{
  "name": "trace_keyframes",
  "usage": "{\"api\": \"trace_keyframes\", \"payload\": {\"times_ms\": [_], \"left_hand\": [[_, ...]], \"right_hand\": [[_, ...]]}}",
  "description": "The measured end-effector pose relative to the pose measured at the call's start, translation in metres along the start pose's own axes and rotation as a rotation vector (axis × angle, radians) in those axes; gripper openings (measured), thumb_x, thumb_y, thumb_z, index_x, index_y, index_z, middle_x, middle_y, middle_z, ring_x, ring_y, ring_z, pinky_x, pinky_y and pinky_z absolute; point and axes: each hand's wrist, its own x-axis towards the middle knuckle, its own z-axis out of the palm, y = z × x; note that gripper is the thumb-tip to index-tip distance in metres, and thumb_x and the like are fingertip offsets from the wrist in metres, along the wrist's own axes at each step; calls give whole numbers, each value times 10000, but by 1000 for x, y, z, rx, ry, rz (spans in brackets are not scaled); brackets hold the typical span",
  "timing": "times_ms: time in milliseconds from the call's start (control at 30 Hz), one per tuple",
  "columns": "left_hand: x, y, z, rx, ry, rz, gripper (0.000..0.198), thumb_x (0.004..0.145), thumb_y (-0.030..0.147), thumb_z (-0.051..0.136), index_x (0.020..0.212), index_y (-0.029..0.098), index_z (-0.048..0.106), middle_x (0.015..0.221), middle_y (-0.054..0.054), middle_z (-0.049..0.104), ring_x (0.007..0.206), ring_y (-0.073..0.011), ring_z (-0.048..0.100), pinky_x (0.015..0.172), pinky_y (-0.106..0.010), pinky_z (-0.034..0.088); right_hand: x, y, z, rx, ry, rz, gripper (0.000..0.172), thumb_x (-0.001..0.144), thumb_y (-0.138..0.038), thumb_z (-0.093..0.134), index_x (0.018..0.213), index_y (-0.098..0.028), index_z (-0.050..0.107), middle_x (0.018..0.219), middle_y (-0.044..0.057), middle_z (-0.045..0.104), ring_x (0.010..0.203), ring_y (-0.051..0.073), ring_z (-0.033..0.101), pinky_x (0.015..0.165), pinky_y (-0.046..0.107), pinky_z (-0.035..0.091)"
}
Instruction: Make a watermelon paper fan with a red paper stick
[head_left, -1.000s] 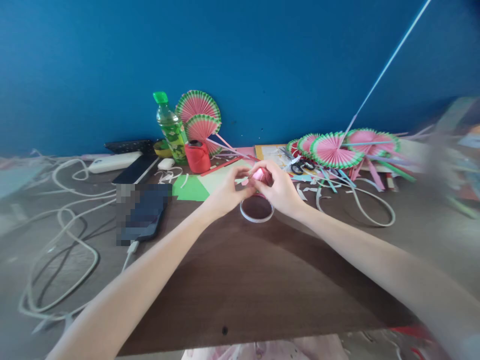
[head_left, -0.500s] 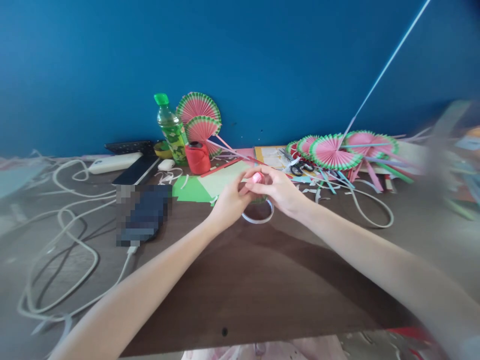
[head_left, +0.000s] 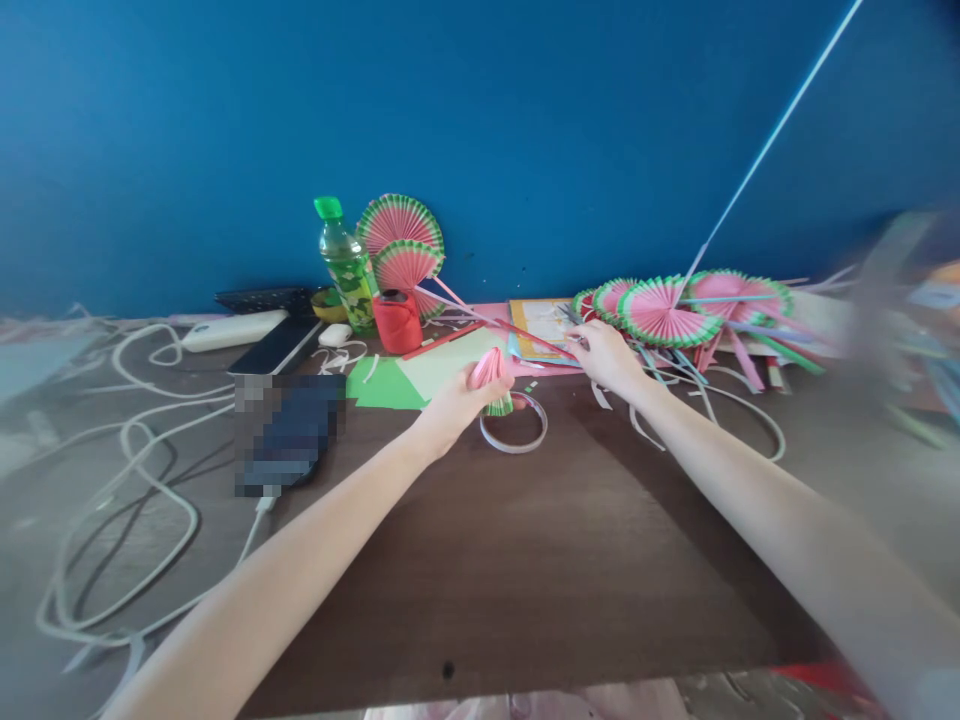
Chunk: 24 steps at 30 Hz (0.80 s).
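Note:
Pinched in my left hand [head_left: 463, 398] is a folded, pleated paper fan [head_left: 489, 372], pink with a green-and-white edge. Just below and to its right, a white roll of tape [head_left: 516, 448] lies flat on the table. My right hand [head_left: 606, 355] is farther back, fingers curled over the handles of a pair of scissors. Only a bit of the scissors' blades [head_left: 568, 313] shows beyond the fingers; the handles are hidden.
Finished pink-and-green round fans [head_left: 671, 312] lie at the back right; more lean on the blue wall beside a green-capped bottle [head_left: 349, 270] and red string spool [head_left: 398, 322]. Green paper [head_left: 386, 382], a phone [head_left: 292, 430] and looping white cables [head_left: 191, 500] lie on the left.
My hands have parted. The right one has left the folded fan and moved right and back onto the scissors; the left still holds the fan, now upright and more visible.

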Motion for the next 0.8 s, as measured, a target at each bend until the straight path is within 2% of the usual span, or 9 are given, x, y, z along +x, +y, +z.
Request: {"api": "trace_keyframes", "payload": {"times_ms": [133,300,500,667,800], "left_hand": [[-2,1,3,-81,-18,8,301,656,279,721,857,153,537,723,5,612,709,-162,658,800,-309,462],[-3,-5,5,-184,-34,13,279,639,266,731,836,141,578,753,8,609,700,-151,655,753,-277,463],[-2,-13,0,-257,-71,-14,302,659,272,727,898,137,602,724,-11,647,731,-170,665,786,-291,462],[-1,-16,-2,-310,-37,-6,289,666,260,717,907,136,613,732,-17,663,781,-185,668,828,-309,457],[-2,-15,-1,-327,-27,2,280,665,245,712,902,134,614,733,-15,663,800,-194,669,830,-312,463]], "right_hand": [[-4,2,1,-109,-79,-29,216,785,-188,535,935,-114,672,894,115,656,854,215,583,809,317,434],[-6,-4,-3,-199,-127,-27,230,826,-190,485,933,-128,678,947,111,642,878,202,587,787,284,432],[-12,-11,-7,-391,-150,15,334,851,-136,349,942,-134,670,965,145,627,904,265,584,701,338,445],[-14,-6,-6,-300,-44,25,378,785,-54,350,998,-135,653,988,167,604,899,280,573,694,359,453],[-11,-6,-1,-5,155,43,375,780,-98,365,1026,-165,640,931,122,600,844,254,580,730,384,471]]}}
